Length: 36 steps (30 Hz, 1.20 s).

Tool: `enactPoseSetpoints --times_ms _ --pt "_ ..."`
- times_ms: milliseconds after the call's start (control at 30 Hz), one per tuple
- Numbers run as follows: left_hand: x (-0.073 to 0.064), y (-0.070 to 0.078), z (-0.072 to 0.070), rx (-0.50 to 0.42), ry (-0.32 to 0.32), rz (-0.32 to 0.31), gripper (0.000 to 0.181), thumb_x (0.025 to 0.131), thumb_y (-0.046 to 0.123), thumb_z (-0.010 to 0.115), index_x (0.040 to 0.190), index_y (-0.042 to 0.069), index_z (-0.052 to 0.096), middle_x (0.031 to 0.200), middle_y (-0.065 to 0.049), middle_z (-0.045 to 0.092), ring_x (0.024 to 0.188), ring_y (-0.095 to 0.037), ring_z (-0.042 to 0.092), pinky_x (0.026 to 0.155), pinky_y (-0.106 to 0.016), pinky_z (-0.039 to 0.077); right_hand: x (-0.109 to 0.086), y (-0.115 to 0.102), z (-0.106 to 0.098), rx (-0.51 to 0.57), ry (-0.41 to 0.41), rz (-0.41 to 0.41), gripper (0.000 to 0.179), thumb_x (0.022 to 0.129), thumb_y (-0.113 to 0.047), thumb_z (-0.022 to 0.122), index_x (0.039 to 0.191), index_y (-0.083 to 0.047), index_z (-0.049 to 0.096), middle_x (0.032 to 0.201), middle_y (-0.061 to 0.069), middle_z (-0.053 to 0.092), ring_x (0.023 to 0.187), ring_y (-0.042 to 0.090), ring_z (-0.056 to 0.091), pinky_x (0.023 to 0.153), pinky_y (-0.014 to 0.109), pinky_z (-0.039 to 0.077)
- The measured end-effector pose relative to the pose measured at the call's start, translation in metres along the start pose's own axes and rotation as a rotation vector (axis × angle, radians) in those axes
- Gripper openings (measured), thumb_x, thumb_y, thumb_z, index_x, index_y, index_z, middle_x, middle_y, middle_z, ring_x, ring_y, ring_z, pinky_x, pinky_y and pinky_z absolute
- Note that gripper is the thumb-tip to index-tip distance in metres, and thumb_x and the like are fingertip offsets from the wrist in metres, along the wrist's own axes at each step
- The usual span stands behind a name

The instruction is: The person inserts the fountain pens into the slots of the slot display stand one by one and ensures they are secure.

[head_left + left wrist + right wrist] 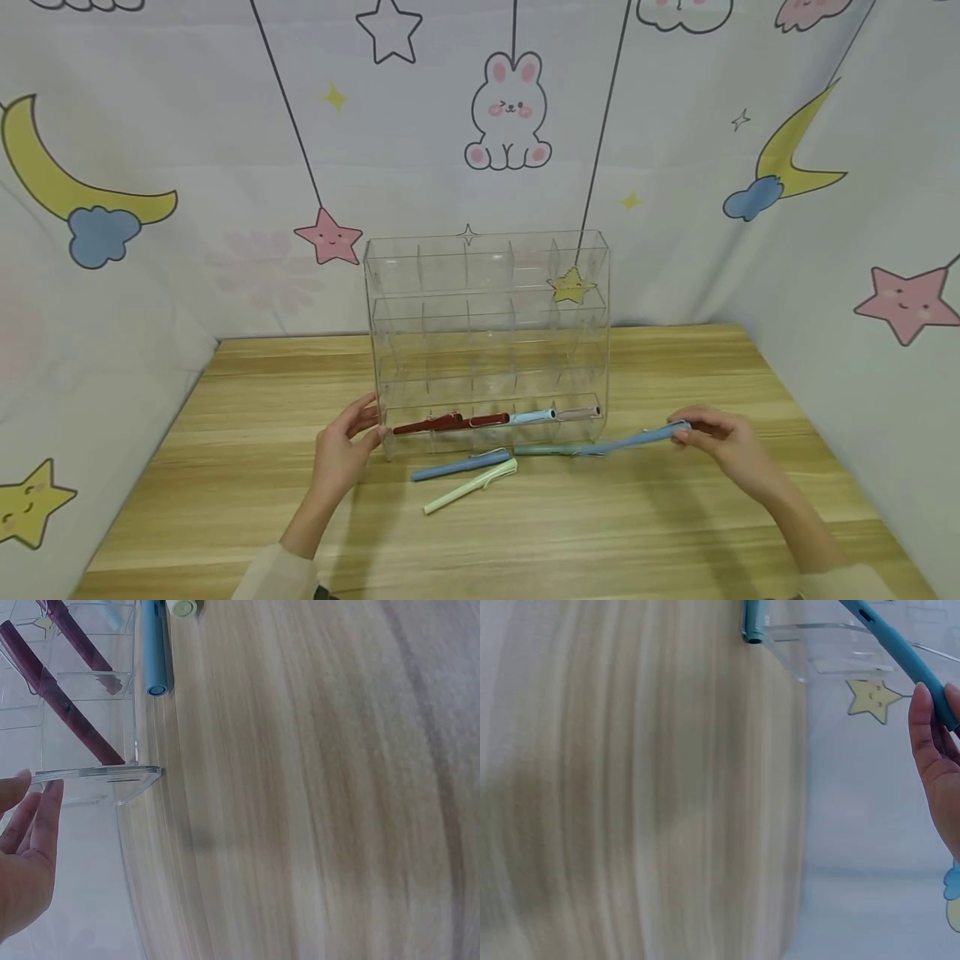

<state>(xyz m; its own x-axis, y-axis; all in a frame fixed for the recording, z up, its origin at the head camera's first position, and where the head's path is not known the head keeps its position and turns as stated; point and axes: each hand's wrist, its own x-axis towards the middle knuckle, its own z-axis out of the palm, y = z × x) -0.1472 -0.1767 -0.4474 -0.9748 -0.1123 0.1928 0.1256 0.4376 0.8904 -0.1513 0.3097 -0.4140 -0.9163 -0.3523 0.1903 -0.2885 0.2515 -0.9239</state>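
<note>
My left hand [342, 447] holds the left side of a clear acrylic organizer [491, 385], thumb and fingertips at its side panel [97, 774]. Well to the right of the organizer, my right hand [723, 442] pinches one end of a blue pen [648, 435] between thumb and fingers. That pen slants down toward the organizer's lower right; its far end overlaps a teal-green pen [543, 451] in the head view. Another blue pen [457, 466] and a pale green pen [468, 487] lie on the table in front.
Along the organizer's lowest front row lie two dark red pens [483, 420], a light blue pen [532, 416] and a pinkish pen [579, 412]. The organizer stands on a wood-grain table [262, 392], before a white curtain [420, 167] printed with cartoon figures.
</note>
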Motion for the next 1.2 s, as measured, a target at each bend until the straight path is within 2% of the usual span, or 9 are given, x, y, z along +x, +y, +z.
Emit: enactPoseSetpoints --times_ms 133,233,433,633,833,1000,1100,1200 --pt "0.0 0.0 0.0 -0.008 0.004 -0.001 0.05 0.079 -0.009 0.065 0.126 -0.002 0.051 0.108 -0.023 0.062 0.097 -0.033 0.061 0.073 -0.025 0.054 0.002 -0.008 -0.008 0.018 0.072 -0.06 0.018 0.089 0.007 0.051 0.105 0.014 0.057 0.088 0.006 0.064 0.078 0.016 0.063 0.075 0.022 0.052" --pt "0.0 -0.001 0.0 -0.013 0.006 -0.004 0.05 0.079 -0.009 0.065 0.126 -0.003 0.051 0.108 -0.023 0.062 0.097 -0.033 0.061 0.072 -0.023 0.054 0.003 -0.013 -0.01 -0.016 0.13 -0.078 0.018 0.088 0.008 0.052 0.104 0.014 0.056 0.086 0.007 0.064 0.078 0.014 0.063 0.076 0.019 0.051" --pt "-0.001 0.0 -0.001 0.001 0.002 0.0 0.05 0.079 -0.009 0.065 0.126 -0.003 0.05 0.108 -0.023 0.061 0.097 -0.033 0.061 0.073 -0.026 0.054 0.005 -0.019 -0.004 -0.151 0.191 0.007 0.023 0.089 -0.004 0.057 0.108 0.01 0.058 0.088 0.009 0.065 0.08 0.013 0.063 0.078 0.016 0.049" --pt "-0.001 0.002 -0.001 0.001 -0.005 0.003 0.05 0.079 -0.009 0.065 0.126 -0.002 0.05 0.108 -0.023 0.061 0.098 -0.034 0.061 0.075 -0.029 0.054 0.012 -0.012 0.008 -0.207 0.187 0.044 0.023 0.089 -0.01 0.06 0.106 0.004 0.062 0.09 0.007 0.064 0.08 0.013 0.064 0.076 0.016 0.05" --pt "0.0 0.002 -0.001 0.002 -0.003 0.012 0.05 0.078 -0.009 0.065 0.126 -0.003 0.05 0.108 -0.023 0.062 0.097 -0.034 0.061 0.075 -0.029 0.054 0.022 -0.007 0.023 -0.167 0.171 0.053 0.026 0.089 -0.011 0.06 0.107 0.006 0.061 0.093 0.008 0.062 0.08 0.012 0.065 0.074 0.019 0.052" --pt "0.0 0.001 0.0 0.0 -0.003 0.01 0.05 0.078 -0.009 0.065 0.126 -0.003 0.05 0.108 -0.023 0.061 0.097 -0.034 0.061 0.074 -0.028 0.054 0.028 -0.006 0.033 -0.119 0.141 0.09 0.028 0.089 -0.009 0.06 0.109 0.01 0.058 0.099 0.016 0.059 0.083 0.01 0.064 0.074 0.019 0.052" --pt "0.0 0.001 0.0 0.003 -0.001 0.015 0.05 0.078 -0.009 0.066 0.126 -0.003 0.05 0.108 -0.023 0.061 0.097 -0.034 0.061 0.075 -0.029 0.054 0.032 -0.005 0.038 -0.118 0.131 0.071 0.026 0.087 -0.005 0.06 0.107 0.012 0.059 0.1 0.02 0.058 0.082 0.011 0.065 0.073 0.02 0.053" --pt "0.0 0.001 -0.001 0.011 -0.004 0.012 0.05 0.079 -0.008 0.065 0.126 -0.003 0.05 0.108 -0.023 0.061 0.097 -0.033 0.061 0.075 -0.029 0.054 0.036 -0.005 0.043 -0.117 0.14 0.027 0.022 0.085 -0.002 0.062 0.104 0.011 0.061 0.097 0.018 0.059 0.079 0.011 0.065 0.072 0.02 0.053"
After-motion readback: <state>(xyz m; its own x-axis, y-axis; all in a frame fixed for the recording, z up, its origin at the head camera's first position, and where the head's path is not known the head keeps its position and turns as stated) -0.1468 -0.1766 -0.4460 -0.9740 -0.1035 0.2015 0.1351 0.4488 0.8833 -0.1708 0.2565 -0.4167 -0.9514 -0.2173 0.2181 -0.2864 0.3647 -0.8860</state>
